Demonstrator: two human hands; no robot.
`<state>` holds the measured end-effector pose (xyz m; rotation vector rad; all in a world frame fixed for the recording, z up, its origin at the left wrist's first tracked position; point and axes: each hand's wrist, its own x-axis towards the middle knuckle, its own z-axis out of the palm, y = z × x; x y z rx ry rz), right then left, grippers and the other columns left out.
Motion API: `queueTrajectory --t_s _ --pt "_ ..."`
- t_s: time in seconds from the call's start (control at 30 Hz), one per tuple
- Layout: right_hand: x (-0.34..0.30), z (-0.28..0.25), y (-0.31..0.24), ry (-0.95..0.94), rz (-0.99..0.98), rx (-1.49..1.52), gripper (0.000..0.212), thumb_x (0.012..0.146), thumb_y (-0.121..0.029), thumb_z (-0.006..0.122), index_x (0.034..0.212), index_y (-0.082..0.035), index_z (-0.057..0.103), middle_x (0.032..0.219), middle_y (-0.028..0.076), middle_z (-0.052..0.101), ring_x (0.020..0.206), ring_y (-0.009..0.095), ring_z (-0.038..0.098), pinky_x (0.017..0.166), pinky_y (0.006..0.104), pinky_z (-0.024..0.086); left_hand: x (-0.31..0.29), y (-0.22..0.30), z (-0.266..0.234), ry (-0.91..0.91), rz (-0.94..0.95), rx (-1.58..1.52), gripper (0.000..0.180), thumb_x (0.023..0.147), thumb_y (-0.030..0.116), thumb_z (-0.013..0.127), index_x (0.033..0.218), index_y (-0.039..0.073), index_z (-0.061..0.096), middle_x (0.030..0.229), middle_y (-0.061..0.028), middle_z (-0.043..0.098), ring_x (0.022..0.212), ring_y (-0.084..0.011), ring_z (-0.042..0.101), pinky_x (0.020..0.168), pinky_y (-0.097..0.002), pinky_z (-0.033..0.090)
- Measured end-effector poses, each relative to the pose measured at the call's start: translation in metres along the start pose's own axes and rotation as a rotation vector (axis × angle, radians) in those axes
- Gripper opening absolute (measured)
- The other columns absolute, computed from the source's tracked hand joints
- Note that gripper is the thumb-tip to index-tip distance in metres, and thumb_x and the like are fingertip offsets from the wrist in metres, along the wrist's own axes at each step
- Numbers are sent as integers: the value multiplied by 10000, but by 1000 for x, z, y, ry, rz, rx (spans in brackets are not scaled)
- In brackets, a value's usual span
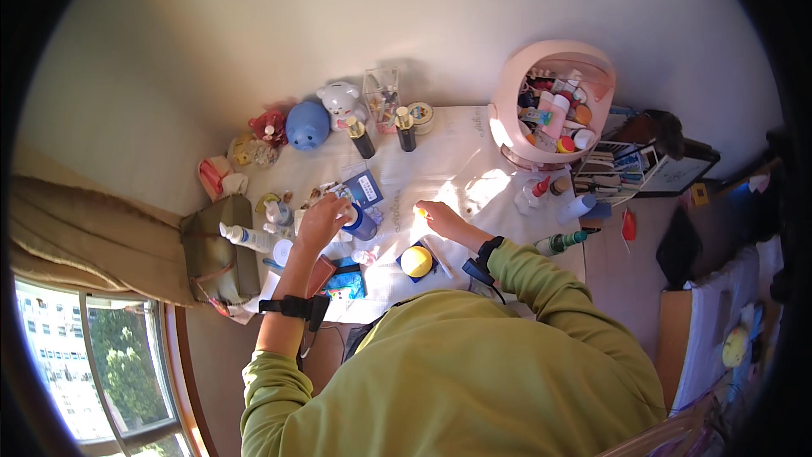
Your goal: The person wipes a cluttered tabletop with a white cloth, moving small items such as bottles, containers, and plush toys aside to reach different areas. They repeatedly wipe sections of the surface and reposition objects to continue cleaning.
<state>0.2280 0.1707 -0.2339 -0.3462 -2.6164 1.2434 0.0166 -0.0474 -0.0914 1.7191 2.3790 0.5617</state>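
My left hand [323, 218] is closed at the top of a blue cylindrical container [363, 225]; what its fingertips pinch is too small to make out. A dark blue booklet or card [364, 189] lies just beyond that container. My right hand [443, 221] is raised over the table to the right, its fingers pinched on a small yellow object [420, 212]. Nearer to me, a round yellow-topped item [416, 261] rests on a dark square. Beside the container sits a small pink item [364, 256].
Along the wall stand a blue round figure [308, 126], a white bear figure [342, 102], two black bottles with gold caps [406, 130] and a clear organizer [382, 100]. A pink cosmetics case [507, 110] is at the back right. White bottles [245, 237] stand at the left, a green bottle [560, 242] at the right.
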Motion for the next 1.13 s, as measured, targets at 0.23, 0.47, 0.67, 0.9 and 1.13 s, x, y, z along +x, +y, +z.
queueTrajectory --t_s 0.23,0.47,0.67,0.9,1.13 --pt "-43 -27 28 174 100 225 274 833 -10 586 1104 -35 559 894 140 658 830 229 651 720 329 509 30 27 -20 -85 74 -3 186 787 170 694 949 100 635 886 -86 598 809 -322 629 699 -423 498" --pt "-102 -52 38 249 405 280 258 838 -111 657 1069 -34 570 848 132 668 749 224 661 668 333 505 137 93 -53 -19 280 -96 182 776 129 712 904 35 624 825 -122 597 761 -301 630 670 -396 483" --pt "-119 -53 44 368 361 398 248 851 -131 689 1070 -56 602 878 63 669 744 132 638 702 270 515 272 125 -25 3 288 -111 210 757 143 720 885 9 621 816 -153 622 788 -324 635 681 -387 494" --pt "-128 -55 44 407 350 473 259 854 -139 683 1091 -71 601 879 74 681 728 142 643 691 279 519 368 113 68 56 198 -7 229 748 166 703 885 12 604 883 -188 631 861 -353 624 752 -425 484" --pt "-142 -51 47 436 410 510 283 851 -157 695 1106 -72 607 875 72 685 720 136 641 692 274 517 393 90 98 14 108 23 222 773 150 703 935 34 604 920 -175 619 912 -358 616 794 -444 477"
